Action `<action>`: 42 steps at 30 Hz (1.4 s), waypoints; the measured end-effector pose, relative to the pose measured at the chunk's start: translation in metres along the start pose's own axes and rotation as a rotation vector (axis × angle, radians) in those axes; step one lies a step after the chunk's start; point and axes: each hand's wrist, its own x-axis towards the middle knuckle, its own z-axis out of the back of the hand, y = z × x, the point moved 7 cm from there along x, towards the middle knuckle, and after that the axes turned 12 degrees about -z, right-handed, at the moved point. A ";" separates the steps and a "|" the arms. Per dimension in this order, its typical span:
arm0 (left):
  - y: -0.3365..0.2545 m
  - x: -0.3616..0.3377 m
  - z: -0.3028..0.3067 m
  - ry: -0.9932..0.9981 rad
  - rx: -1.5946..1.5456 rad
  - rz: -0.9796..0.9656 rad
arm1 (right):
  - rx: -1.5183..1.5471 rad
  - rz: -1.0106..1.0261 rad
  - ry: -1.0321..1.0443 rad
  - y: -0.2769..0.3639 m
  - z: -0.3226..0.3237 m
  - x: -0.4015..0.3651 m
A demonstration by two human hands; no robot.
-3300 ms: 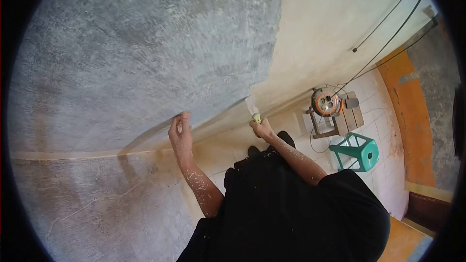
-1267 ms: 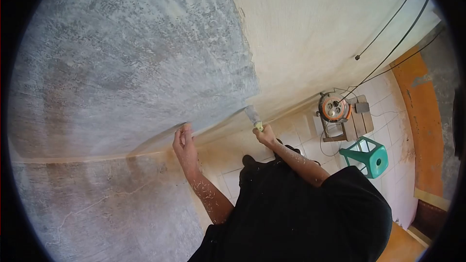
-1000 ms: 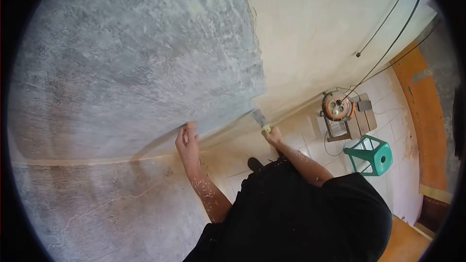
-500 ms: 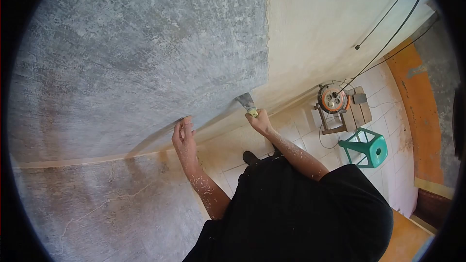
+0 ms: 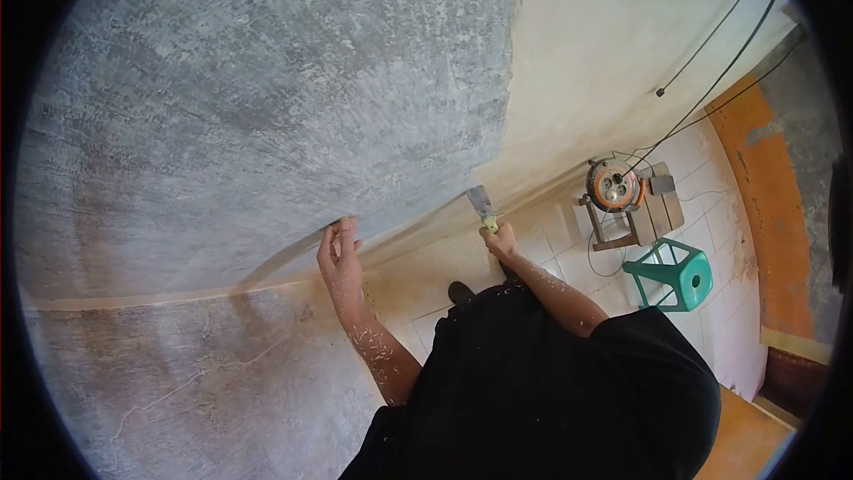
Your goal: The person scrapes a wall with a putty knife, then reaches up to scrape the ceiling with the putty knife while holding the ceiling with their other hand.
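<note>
A scraper (image 5: 481, 202) with a wide metal blade and a yellowish handle is in my right hand (image 5: 500, 242), whose fingers are wrapped round the handle. Its blade overlaps the border between the grey scraped wall (image 5: 267, 124) and the cream-painted wall (image 5: 604, 44). To the left, my left hand (image 5: 339, 253) is raised with fingers loosely bent and a little apart, fingertips right at the grey wall surface. It holds nothing that shows. Pale flakes are scattered over both forearms.
A cable reel (image 5: 613, 185) rests on a small wooden stool (image 5: 656, 213) at the right. Beside it stands a green plastic stool (image 5: 689, 280). Black cables (image 5: 724, 58) run down from the upper right. Light tiles (image 5: 569, 258) cover the floor, and an orange wall (image 5: 773, 213) lies beyond.
My right hand with the scraper has moved right and slightly down along the wall. My left hand has stayed almost in place.
</note>
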 end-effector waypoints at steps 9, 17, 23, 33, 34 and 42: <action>-0.001 0.002 0.004 0.027 0.004 0.004 | 0.078 -0.074 0.066 0.036 -0.009 -0.015; -0.001 -0.002 0.006 -0.004 0.030 0.006 | 0.191 -0.084 0.091 0.048 -0.012 -0.029; 0.001 0.000 0.008 -0.005 0.028 0.004 | 0.155 -0.085 0.032 0.041 -0.002 -0.028; 0.007 0.001 0.012 0.021 0.029 0.002 | 0.141 -0.064 0.060 0.054 -0.007 -0.037; 0.008 0.004 0.011 0.018 0.028 -0.011 | 0.142 -0.056 0.074 0.050 -0.010 -0.029; 0.010 0.004 0.014 0.012 0.030 0.021 | 0.142 -0.059 0.000 0.063 -0.001 -0.042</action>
